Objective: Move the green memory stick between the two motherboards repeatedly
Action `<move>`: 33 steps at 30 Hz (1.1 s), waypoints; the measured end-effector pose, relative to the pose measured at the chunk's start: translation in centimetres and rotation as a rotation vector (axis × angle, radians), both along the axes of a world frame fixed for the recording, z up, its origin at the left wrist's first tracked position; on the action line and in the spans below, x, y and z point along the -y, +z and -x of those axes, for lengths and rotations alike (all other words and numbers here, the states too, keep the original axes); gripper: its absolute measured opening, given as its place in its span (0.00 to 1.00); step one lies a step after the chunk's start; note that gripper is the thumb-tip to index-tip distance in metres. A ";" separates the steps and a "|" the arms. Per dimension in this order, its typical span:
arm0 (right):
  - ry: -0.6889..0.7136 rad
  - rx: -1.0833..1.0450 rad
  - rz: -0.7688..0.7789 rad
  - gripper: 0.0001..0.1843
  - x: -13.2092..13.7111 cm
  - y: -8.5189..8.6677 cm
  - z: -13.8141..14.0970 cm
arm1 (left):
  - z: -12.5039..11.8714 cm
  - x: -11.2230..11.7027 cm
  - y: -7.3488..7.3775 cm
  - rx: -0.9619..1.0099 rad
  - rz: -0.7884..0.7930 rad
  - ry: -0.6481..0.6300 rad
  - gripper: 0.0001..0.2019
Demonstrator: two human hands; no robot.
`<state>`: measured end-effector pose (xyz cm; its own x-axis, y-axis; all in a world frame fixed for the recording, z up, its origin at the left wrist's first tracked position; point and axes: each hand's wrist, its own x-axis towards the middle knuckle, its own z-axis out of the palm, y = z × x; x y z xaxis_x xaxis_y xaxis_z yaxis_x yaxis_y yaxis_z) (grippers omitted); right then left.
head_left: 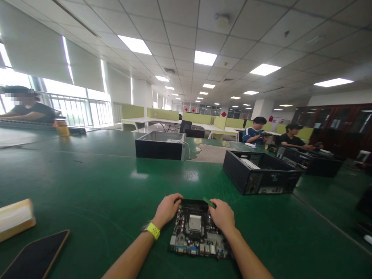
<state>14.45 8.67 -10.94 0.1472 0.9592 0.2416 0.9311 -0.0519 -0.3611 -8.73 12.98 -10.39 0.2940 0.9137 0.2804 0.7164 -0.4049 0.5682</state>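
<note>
On the table (110, 182), the motherboard (199, 234) lies front and centre, a strip (209, 202) at its far right corner. Well to its left lies a flat slab (36, 255), with a block (16, 220) behind that. Beyond the board, one computer case (159, 150) stands left of another case (247, 178), with a jar (61, 127) far left.

No wording, brand or number can be read. A pale bluish mark (274, 177) on the open computer case (261, 181) at right is too blurred to decipher, and any print on the motherboard (195, 224) is too small to make out. Red diamond-shaped signs (223, 114) in the background show no legible characters.
</note>
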 end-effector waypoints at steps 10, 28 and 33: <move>-0.023 0.011 0.016 0.18 0.1 0.0 0.0 | -0.1 -0.3 0.1 0.076 0.007 -0.028 0.13; -0.031 -0.008 0.007 0.19 0.0 -0.2 0.0 | 0.0 -0.9 -0.9 0.091 0.011 -0.035 0.13; -0.062 -0.020 0.009 0.21 -0.2 -0.3 0.1 | -0.2 -0.7 -0.6 0.101 0.024 -0.018 0.12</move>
